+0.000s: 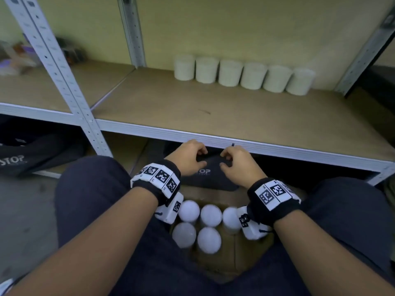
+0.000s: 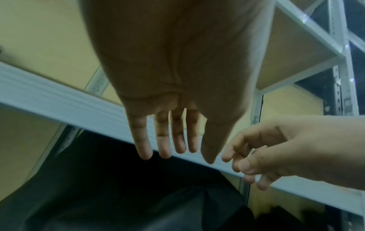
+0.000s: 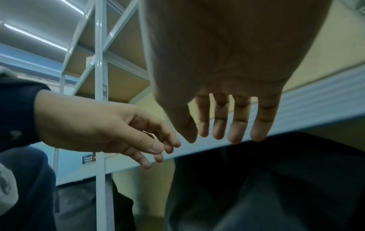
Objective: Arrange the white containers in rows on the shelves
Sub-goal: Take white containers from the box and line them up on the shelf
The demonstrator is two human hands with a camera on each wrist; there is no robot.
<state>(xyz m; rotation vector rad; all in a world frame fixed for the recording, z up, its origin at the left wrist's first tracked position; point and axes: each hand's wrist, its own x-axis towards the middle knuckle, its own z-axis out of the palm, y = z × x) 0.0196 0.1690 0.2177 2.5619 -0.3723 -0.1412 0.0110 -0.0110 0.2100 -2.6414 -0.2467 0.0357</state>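
Note:
Several white containers [image 1: 243, 74] stand in one row at the back right of the wooden shelf [image 1: 162, 107]. More white containers [image 1: 210, 214] sit upright in a cardboard box [image 1: 245, 253] between my knees. My left hand [image 1: 190, 157] and right hand [image 1: 237, 163] hover side by side just below the shelf's front rail, beyond the box and over a black bag [image 1: 211, 178]. Both hold nothing. In the left wrist view the left hand [image 2: 169, 140] hangs with relaxed fingers; the right hand [image 3: 227, 121] looks the same in its own view.
White metal uprights [image 1: 64, 77] frame the shelf bay. A second black bag [image 1: 32, 159] lies under the left bay, and blurred items [image 1: 19, 58] sit on the left shelf. The wide front and left of the shelf board are bare wood.

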